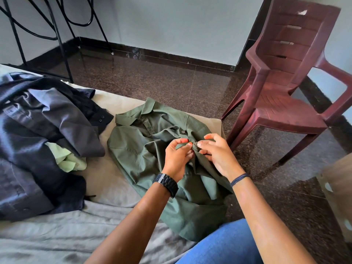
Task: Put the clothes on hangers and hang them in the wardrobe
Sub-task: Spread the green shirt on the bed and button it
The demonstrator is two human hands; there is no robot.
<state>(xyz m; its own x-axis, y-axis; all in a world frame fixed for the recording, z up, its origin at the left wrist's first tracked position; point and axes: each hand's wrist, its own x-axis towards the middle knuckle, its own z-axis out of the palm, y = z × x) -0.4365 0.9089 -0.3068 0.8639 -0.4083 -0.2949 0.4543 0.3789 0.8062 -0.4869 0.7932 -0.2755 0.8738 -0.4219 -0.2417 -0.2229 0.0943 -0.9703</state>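
A dark green shirt [144,149] lies spread on the corner of the bed [106,180], collar pointing away from me. My left hand [178,157] pinches the shirt's front placket beside a button. My right hand [215,151] pinches the same spot from the other side, thumb and forefinger at the button. A second button shows just above my fingers. To the left lies a heap of dark navy and black clothes [38,134], with a pale green garment [66,157] tucked under it. No hanger or wardrobe is in sight.
A maroon plastic chair [285,88] stands on the dark stone floor to the right of the bed. Black metal legs of a stand [62,50] rise at the back left. A beige object [339,187] shows at the right edge.
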